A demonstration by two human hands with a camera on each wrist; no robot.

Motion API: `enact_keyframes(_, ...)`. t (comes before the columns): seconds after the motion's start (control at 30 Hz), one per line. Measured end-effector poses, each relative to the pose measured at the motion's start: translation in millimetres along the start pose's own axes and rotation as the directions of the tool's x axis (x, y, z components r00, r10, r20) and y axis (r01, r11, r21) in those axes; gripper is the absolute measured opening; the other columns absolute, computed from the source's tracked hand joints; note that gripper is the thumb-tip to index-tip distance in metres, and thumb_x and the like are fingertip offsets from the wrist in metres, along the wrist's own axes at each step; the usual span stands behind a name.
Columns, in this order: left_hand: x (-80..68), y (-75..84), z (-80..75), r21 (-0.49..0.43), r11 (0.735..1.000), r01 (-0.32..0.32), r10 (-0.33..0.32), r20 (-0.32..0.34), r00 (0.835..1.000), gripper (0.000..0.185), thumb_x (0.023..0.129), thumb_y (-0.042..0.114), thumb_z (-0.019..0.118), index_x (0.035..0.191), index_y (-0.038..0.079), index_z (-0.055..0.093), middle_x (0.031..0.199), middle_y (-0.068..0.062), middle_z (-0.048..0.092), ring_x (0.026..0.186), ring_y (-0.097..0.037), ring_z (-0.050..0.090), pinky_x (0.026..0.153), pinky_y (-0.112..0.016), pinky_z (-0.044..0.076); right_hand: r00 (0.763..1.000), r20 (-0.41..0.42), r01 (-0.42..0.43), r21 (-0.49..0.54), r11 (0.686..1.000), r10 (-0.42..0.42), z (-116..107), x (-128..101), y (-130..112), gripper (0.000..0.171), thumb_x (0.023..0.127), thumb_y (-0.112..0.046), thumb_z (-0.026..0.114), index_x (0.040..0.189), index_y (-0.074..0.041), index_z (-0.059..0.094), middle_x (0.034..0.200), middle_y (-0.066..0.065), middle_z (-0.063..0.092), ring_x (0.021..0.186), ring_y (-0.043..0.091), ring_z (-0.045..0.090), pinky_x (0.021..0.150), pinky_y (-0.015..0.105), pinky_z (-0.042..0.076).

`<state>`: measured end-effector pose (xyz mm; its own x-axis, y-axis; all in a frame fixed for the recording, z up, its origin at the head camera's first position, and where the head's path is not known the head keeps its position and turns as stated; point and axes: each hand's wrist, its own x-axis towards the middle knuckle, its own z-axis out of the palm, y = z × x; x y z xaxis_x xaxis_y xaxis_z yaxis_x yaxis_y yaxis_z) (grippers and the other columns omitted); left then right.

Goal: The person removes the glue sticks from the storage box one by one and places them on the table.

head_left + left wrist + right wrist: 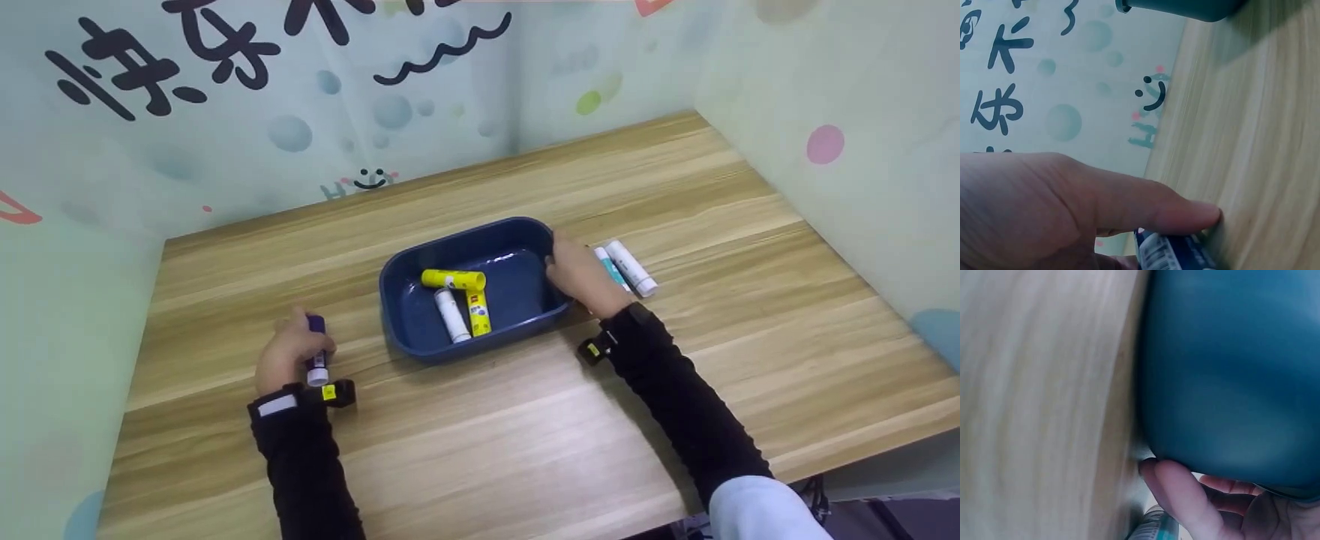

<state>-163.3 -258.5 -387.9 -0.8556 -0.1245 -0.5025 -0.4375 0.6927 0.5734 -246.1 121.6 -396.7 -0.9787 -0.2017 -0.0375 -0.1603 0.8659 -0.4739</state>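
A dark blue tray (420,281) sits mid-table and holds two yellow glue sticks (452,279) and a white one (452,315). My right hand (581,274) grips the tray's right rim. In the right wrist view its fingers (1176,495) curl against the tray's outer wall (1230,371). A teal-and-white glue stick (611,268) lies against that hand, with a white stick (631,268) beside it. Left of the tray, my left hand (289,352) grips a purple-capped glue stick (317,351) on the table. Its label (1168,253) shows under my finger (1174,211).
The wooden table (525,420) is walled by printed panels at the back (300,112), left and right (840,150). Its front edge runs near my sleeves. Bare wood lies in front of the tray and along the back.
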Motion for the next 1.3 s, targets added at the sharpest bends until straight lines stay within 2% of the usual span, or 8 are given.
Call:
enact_keyframes(0.13, 0.2, -0.1, 1.0, -0.033, 0.999, -0.004, 0.003, -0.016, 1.0, 0.07, 0.079, 0.006, 0.054, 0.138, -0.002, 0.017, 0.133, -0.032, 0.016, 0.115, -0.043, 0.033, 0.094, -0.044, 0.038, 1.0, 0.0, 0.014, 0.004, 1.0, -0.014, 0, 0, 1, 0.036, 0.091, -0.01, 0.045, 0.122, 0.01, 0.044, 0.113, 0.03, 0.058, 0.103, 0.041, 0.058, 0.086, 0.051, 0.048)
enact_keyframes(0.5, -0.2, 1.5, 1.5, -0.04, 0.999, 0.006, -0.006, -0.018, 1.0, 0.071, 0.077, 0.006, 0.056, 0.137, 0.003, 0.017, 0.134, -0.032, 0.011, 0.118, -0.045, 0.031, 0.091, -0.042, 0.039, 1.0, 0.003, 0.012, 0.001, 1.0, -0.012, 0, -1, 1, 0.039, 0.092, -0.011, 0.044, 0.125, 0.01, 0.042, 0.116, 0.03, 0.057, 0.106, 0.042, 0.057, 0.088, 0.052, 0.047)
enact_keyframes(0.67, -4.4, 4.2, -0.6, -0.006, 1.0, 0.029, -0.029, -0.044, 0.999, 0.081, 0.079, 0.018, 0.061, 0.143, 0.007, 0.013, 0.137, -0.031, 0.007, 0.123, -0.049, 0.023, 0.096, -0.051, 0.035, 1.0, 0.001, 0.018, 0.009, 1.0, -0.018, 0, 0, 1, 0.04, 0.092, -0.011, 0.044, 0.126, 0.01, 0.042, 0.117, 0.031, 0.056, 0.108, 0.042, 0.056, 0.09, 0.052, 0.046)
enact_keyframes(0.8, -10.6, 11.0, -3.4, 0.048, 0.999, 0.014, -0.008, -0.122, 0.993, 0.089, 0.083, 0.032, 0.061, 0.147, 0.007, 0.004, 0.137, -0.032, 0.006, 0.125, -0.049, 0.013, 0.099, -0.059, 0.029, 1.0, 0.005, 0.013, 0.013, 1.0, -0.013, -1, 0, 1, 0.039, 0.092, -0.01, 0.044, 0.125, 0.01, 0.043, 0.116, 0.03, 0.057, 0.106, 0.041, 0.057, 0.089, 0.051, 0.046)
enact_keyframes(0.9, -15.9, 21.1, -3.9, 0.073, 0.997, -0.03, 0.045, -0.213, 0.976, 0.088, 0.086, 0.037, 0.06, 0.147, 0.006, 0.004, 0.136, -0.032, 0.009, 0.126, -0.048, 0.012, 0.099, -0.058, 0.028, 1.0, 0.005, 0.004, 0.004, 1.0, -0.004, -1, 0, 1, 0.038, 0.091, -0.011, 0.045, 0.124, 0.009, 0.044, 0.113, 0.03, 0.058, 0.104, 0.041, 0.058, 0.087, 0.051, 0.047)
enact_keyframes(1.03, -23.1, 38.2, -1.3, 0.083, 0.986, -0.142, 0.161, -0.315, 0.935, 0.082, 0.085, 0.038, 0.062, 0.142, 0.004, 0.015, 0.133, -0.031, 0.015, 0.123, -0.047, 0.018, 0.098, -0.055, 0.028, 1.0, 0.003, 0.004, -0.003, 1.0, -0.004, -1, -1, 1, 0.037, 0.091, -0.011, 0.045, 0.123, 0.009, 0.045, 0.113, 0.03, 0.058, 0.104, 0.041, 0.058, 0.086, 0.051, 0.047)
enact_keyframes(1.2, -32.4, 61.6, 7.1, 0.073, 0.955, -0.288, 0.295, -0.346, 0.891, 0.071, 0.085, 0.032, 0.064, 0.135, 0.004, 0.024, 0.13, -0.028, 0.019, 0.12, -0.045, 0.022, 0.099, -0.054, 0.027, 1.0, -0.002, 0.006, -0.004, 1.0, -0.006, -1, -1, 1, 0.038, 0.091, -0.012, 0.045, 0.123, 0.009, 0.045, 0.113, 0.029, 0.058, 0.105, 0.041, 0.057, 0.087, 0.052, 0.047)
enact_keyframes(1.3, -36.4, 75.3, 15.2, 0.076, 0.94, -0.334, 0.339, -0.336, 0.879, 0.067, 0.084, 0.031, 0.065, 0.134, 0.005, 0.028, 0.129, -0.026, 0.022, 0.12, -0.043, 0.024, 0.1, -0.053, 0.029, 1.0, -0.006, 0.009, -0.005, 1.0, -0.009, -1, -1, 1, 0.037, 0.091, -0.012, 0.045, 0.122, 0.008, 0.045, 0.112, 0.029, 0.058, 0.105, 0.042, 0.058, 0.086, 0.052, 0.047)
